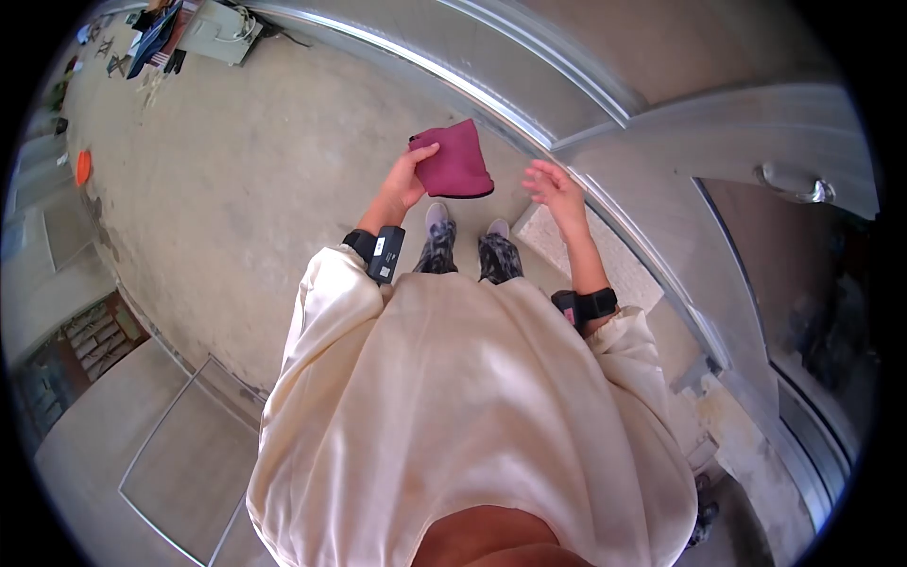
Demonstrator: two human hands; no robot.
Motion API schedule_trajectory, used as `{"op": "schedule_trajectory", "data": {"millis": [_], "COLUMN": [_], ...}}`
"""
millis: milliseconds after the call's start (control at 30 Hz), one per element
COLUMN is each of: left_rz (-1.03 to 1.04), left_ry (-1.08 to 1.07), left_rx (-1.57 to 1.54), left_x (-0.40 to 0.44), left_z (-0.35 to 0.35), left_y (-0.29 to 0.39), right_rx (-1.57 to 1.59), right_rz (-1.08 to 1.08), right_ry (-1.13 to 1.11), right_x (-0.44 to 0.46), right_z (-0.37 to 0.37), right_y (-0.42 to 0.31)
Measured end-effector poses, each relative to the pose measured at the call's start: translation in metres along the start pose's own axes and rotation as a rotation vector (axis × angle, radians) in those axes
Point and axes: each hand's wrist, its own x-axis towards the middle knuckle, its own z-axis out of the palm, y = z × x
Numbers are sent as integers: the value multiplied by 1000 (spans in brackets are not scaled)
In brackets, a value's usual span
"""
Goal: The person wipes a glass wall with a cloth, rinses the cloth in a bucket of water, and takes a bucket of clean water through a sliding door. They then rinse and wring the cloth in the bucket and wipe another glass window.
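My left hand (407,177) is closed on the near-left corner of a maroon cloth (455,163), its thumb lying on top. The cloth is flat, roughly square and folded-looking, with a dark edge along its lower side. To the right of it, my right hand (556,192) is raised with the fingers apart and holds nothing. A gap separates that hand from the cloth, and it is close to the metal door frame (605,203). Both wrists wear black straps, and a dark box-shaped device (385,253) is on the left one.
On the right is a metal-framed door with a handle (798,184). A pale box (219,34) with a cable stands at the far upper left beside stacked items. An orange object (83,167) lies at the left. My shoes (436,216) are on the concrete floor (246,161).
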Motion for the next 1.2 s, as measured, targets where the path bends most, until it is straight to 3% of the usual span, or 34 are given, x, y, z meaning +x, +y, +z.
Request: {"op": "schedule_trajectory", "data": {"millis": [67, 133, 233, 333, 400, 467, 567, 600, 633, 700, 800, 833, 867, 933, 1000, 1100, 1133, 1200], "left_rz": [123, 267, 547, 1034, 1328, 1318, 1011, 799, 609, 249, -90, -104, -148, -193, -290, -287, -334, -175], "left_ry": [238, 510, 591, 740, 778, 713, 694, 755, 630, 581, 547, 540, 600, 619, 647, 694, 801, 727], "left_rx": [230, 240, 374, 635, 835, 829, 952, 1062, 1089, 1189, 1237, 1127, 972, 945, 1057, 990, 1169, 831], "left_x": [9, 4, -6, -45, -67, -68, -33, -29, -15, -10, -40, -48, -72, -114, -137, -155, -150, -136], "left_z": [-29, -58, -117, -69, -23, -4, -57, -60, -105, -162, -230, -284, -280, -292, -350, -335, -329, -358], "left_y": [13, 55, 170, 283, 317, 320, 284, 250, 224, 150, 44, 10, -13, -47, -72, -67, -60, -55], "right_rx": [-35, -29, -29, 45, 115, 159, 177, 186, 185, 200, 210, 228, 244, 230, 192, 171, 165, 193], "right_rz": [102, 201, 321, 370, 423, 492, 567, 564, 585, 615, 653, 658, 671, 716, 764, 819, 798, 736], "right_ry": [67, 82, 159, 229, 274, 265, 248, 252, 235, 244, 343, 393, 444, 527, 591, 604, 595, 531], "right_x": [-4, -11, -25, -26, -35, -30, -31, -32, -37, -56, -75, -82, -93, -108, -110, -103, -96, -79], "right_z": [-34, -63, -98, -113, -112, -110, -101, -100, -99, -101, -116, -123, -129, -137, -144, -133, -126, -106], "right_y": [25, 56, 92, 118, 144, 169, 199, 205, 211, 225, 236, 240, 248, 270, 276, 273, 273, 258]}}
